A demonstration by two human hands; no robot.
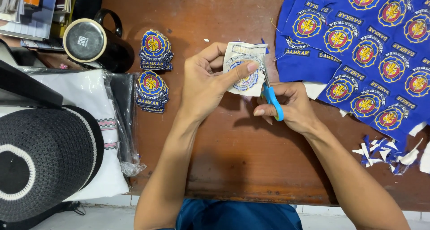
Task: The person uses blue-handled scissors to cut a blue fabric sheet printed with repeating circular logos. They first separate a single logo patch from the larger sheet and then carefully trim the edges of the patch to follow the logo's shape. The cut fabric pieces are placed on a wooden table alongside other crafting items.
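My left hand [206, 80] pinches an embroidered patch [244, 68], held back side up so its white backing shows. Small scissors with blue handles [272, 100] sit in my right hand [291, 106], their blades at the patch's right edge. Both hands hover over the brown wooden table [224, 158]. To the right lies a blue cloth sheet [358, 46] covered with several round yellow, red and blue emblems.
Two stacks of cut patches [153, 71] lie left of my hands. A black mug [92, 41] stands at the upper left, by books. A black knitted cap [40, 162] rests on bagged white fabric [89, 122]. Blue and white scraps [387, 151] litter the right edge.
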